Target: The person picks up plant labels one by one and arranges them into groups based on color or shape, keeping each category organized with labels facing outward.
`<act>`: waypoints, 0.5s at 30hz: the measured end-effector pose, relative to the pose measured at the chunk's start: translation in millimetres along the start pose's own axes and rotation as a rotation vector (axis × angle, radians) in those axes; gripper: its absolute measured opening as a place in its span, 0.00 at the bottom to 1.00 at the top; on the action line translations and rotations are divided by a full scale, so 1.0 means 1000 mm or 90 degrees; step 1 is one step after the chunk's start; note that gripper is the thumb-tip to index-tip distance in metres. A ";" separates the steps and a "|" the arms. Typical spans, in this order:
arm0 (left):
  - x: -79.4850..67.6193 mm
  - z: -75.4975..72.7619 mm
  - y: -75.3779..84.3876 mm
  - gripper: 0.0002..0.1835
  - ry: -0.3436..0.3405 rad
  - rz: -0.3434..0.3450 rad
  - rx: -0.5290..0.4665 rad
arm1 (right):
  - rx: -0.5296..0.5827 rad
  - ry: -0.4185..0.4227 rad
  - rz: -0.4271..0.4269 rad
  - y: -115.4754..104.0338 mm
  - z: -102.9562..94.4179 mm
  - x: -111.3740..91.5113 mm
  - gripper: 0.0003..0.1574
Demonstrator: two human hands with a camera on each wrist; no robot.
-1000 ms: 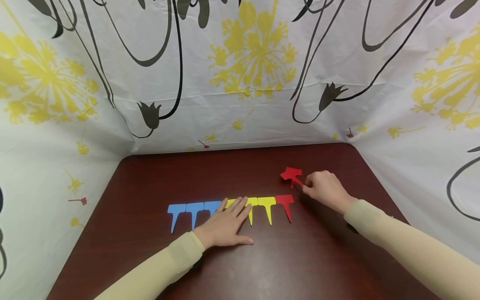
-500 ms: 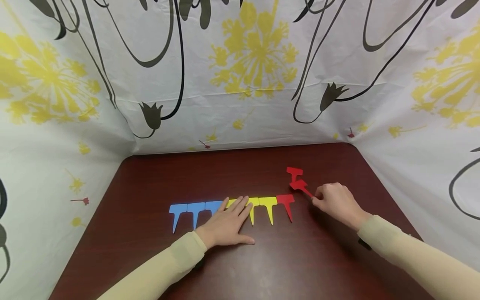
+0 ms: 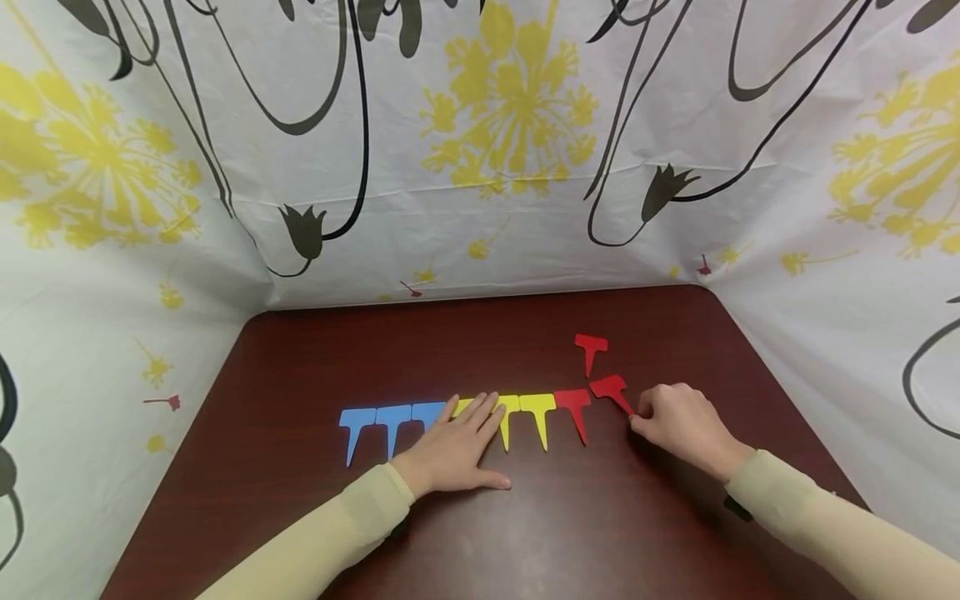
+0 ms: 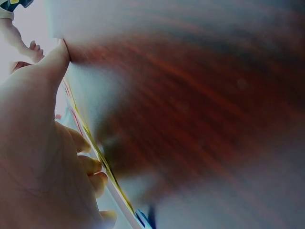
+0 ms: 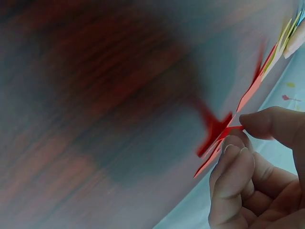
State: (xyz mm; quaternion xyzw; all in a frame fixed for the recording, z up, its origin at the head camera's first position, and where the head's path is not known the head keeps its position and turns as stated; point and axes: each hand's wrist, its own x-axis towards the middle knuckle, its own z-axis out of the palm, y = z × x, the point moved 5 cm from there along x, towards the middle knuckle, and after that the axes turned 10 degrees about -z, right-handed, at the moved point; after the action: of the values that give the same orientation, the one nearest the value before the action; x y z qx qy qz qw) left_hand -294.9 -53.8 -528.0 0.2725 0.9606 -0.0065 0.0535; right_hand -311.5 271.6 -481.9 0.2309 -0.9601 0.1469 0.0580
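Observation:
My right hand (image 3: 686, 425) pinches the stem of a red T-shaped plant label (image 3: 609, 386); in the right wrist view the thumb and fingertips grip the thin red stem (image 5: 234, 128). Its head is close to the right end of a row of labels. That row runs from blue labels (image 3: 357, 418) through yellow labels (image 3: 537, 403) to one red label (image 3: 573, 400), heads side by side and stems toward me. Across its middle rests my left hand (image 3: 453, 450), fingers straight and spread, covering parts of blue and yellow labels.
Another red T-shaped label (image 3: 591, 343) lies alone behind the row's right end. The dark red-brown tabletop (image 3: 360, 350) is glossy and has rounded far corners. A white cloth (image 3: 465, 250) with flower prints hangs around the back and both sides.
My right hand has drawn its red label toward me and slightly right, away from the other loose red one it was overlapping. My left hand stays in place on the row.

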 end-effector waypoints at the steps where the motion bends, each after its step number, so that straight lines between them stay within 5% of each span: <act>1: 0.000 0.000 0.000 0.61 0.001 0.000 0.000 | 0.001 -0.003 0.002 -0.001 0.000 -0.001 0.18; 15: -0.001 0.000 -0.001 0.61 0.003 -0.002 0.002 | 0.040 -0.037 0.039 -0.008 0.003 -0.006 0.19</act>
State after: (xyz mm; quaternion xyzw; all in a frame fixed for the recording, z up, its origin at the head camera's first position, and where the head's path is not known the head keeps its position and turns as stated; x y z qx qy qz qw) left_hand -294.5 -55.0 -528.2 0.2713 0.9611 -0.0074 0.0510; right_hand -302.9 266.6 -484.0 0.2075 -0.9628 0.1718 0.0185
